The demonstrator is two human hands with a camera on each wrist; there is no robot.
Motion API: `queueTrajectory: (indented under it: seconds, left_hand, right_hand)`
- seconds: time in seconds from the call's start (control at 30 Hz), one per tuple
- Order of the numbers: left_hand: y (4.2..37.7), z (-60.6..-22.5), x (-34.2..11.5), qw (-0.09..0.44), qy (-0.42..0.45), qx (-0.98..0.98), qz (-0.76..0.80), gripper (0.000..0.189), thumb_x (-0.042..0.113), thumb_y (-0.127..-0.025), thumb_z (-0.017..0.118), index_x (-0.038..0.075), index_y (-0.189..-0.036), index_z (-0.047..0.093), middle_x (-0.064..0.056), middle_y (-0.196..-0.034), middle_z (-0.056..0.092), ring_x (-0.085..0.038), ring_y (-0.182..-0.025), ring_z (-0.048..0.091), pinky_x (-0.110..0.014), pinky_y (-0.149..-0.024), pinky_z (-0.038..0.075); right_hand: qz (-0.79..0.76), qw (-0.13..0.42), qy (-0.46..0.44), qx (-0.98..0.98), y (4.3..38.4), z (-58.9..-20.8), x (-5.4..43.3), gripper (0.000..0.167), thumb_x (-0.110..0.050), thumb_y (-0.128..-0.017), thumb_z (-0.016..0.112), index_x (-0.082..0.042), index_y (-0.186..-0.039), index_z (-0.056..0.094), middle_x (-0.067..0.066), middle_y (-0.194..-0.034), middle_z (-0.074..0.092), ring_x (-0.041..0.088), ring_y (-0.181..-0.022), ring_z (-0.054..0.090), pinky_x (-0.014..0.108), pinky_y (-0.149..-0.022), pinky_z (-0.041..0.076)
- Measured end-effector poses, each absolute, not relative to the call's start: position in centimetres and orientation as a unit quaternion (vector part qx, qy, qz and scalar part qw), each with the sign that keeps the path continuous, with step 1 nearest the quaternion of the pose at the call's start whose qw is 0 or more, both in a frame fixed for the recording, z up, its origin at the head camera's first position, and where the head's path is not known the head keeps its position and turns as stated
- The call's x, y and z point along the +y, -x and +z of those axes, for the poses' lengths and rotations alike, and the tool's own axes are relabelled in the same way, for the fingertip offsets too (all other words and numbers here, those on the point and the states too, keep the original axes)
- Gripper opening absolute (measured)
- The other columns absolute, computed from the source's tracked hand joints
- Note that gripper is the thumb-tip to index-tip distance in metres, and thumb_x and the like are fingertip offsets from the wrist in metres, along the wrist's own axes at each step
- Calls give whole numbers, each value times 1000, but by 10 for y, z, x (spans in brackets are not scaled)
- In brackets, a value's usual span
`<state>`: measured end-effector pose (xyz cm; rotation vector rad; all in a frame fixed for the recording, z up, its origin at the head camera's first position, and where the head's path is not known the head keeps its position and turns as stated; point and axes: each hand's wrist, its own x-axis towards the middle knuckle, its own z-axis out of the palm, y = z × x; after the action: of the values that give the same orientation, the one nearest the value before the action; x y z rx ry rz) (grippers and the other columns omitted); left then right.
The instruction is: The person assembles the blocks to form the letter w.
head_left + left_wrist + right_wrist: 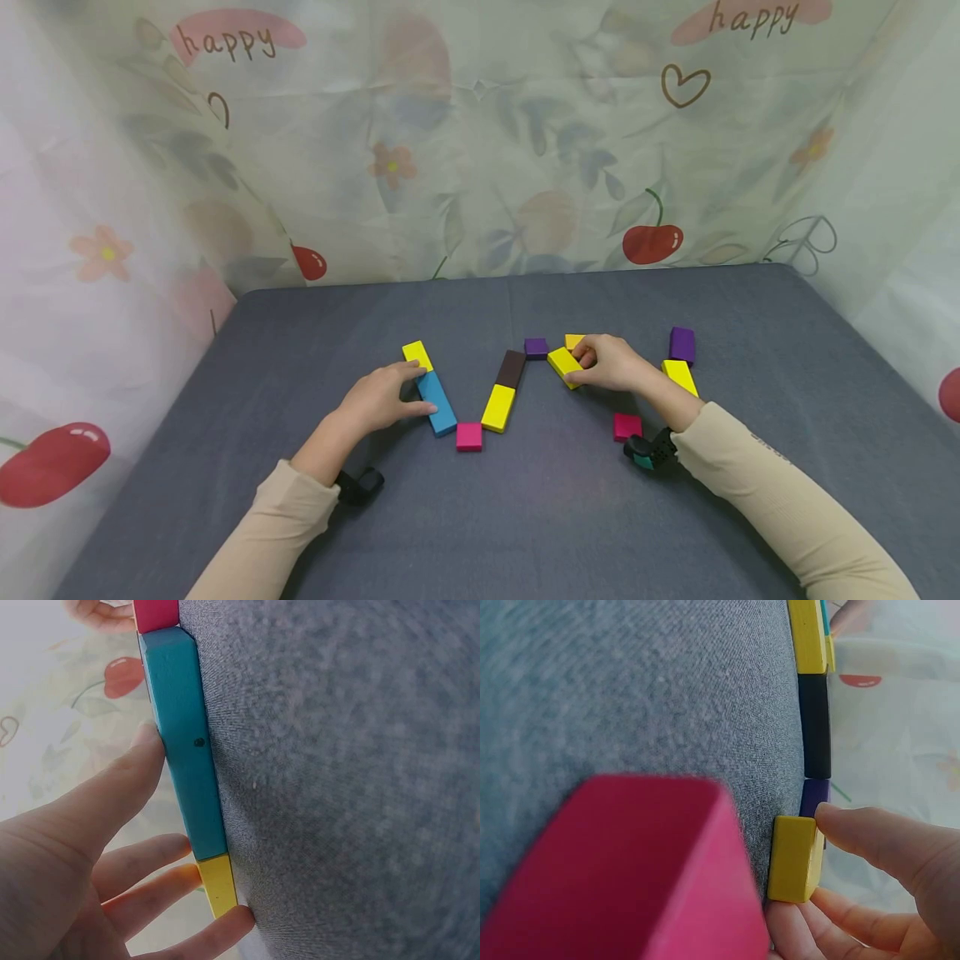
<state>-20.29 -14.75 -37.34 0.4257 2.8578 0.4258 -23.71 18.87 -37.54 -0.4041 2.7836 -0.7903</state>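
Observation:
My right hand (pixel 611 362) pinches a yellow block (pixel 564 367) between thumb and fingers, just right of a small purple block (pixel 536 348). Another yellow block (pixel 574 341), partly hidden by that hand, lies behind it. With fingers fairly straight, my left hand (pixel 381 398) touches a slanted row: a blue block (pixel 437 404) with a yellow block (pixel 417 354) at its far end. A pink block (pixel 469 437) lies at the near end of this row. From there a yellow block (pixel 498 408) and a dark brown block (pixel 512 369) slant up to the purple one.
On the right, a purple block (pixel 682 344) meets a yellow block (pixel 679 377), partly hidden by my right forearm. A second pink block (pixel 627 427) lies under that wrist, looming large in the right wrist view. A patterned curtain (pixel 480 167) hangs behind the grey table (pixel 480 525).

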Motion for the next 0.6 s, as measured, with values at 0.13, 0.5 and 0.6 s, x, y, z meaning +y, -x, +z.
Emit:
queueTrajectory:
  seconds: [0.13,0.5,0.6]
  left_hand:
    - [203,-373,-147,114,-142,972,147,67,41,-82,68,7,-136,48,-16,-145,43,-35,-134,39,-53,-107,36]
    - [202,-372,-147,115,-138,973,147,66,40,-83,68,7,-136,48,-16,-145,43,-35,-134,39,-53,-107,36]
    - [201,-372,-147,114,-139,973,147,66,40,-83,69,7,-136,48,-17,-144,43,-35,-134,40,-53,-106,37]
  right_hand:
    - [-266,107,137,948,237,-376,189,42,-23,-80,71,6,-109,59,18,-99,65,23,-87,59,38,-82,51]
    - [-268,105,134,948,237,-377,189,43,-23,-80,72,6,-110,59,17,-97,65,22,-86,57,37,-81,50]
    - [-267,103,134,949,237,-377,189,43,-23,-80,72,5,-109,59,17,-96,65,22,-85,57,36,-81,50]
